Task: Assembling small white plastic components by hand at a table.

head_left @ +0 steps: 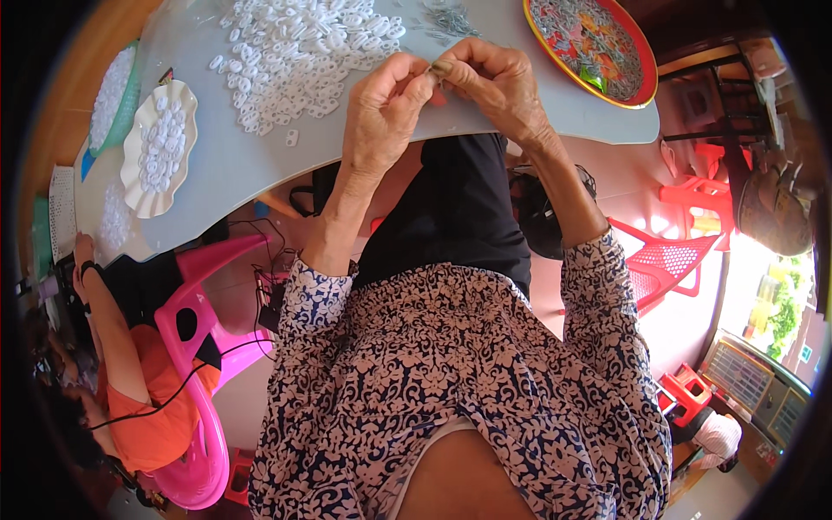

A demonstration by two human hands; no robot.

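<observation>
white plastic pieces [290, 82] lie heaped on the grey table [598, 128] beyond your left hand [386, 108], while loose metal bits [449, 21] lie just past your right hand [501, 87]. you work near the table's front edge, thumb and forefinger of each hand pressed together, tips meeting — whatever they pinch is too hidden to tell. a loosened pinch could send a tiny part past the edge onto your dark trousers [468, 199] or the floor [620, 178]; a swing of the right forearm [565, 186] might knock the red tray [646, 82] — and spill the metal bits inside.
</observation>
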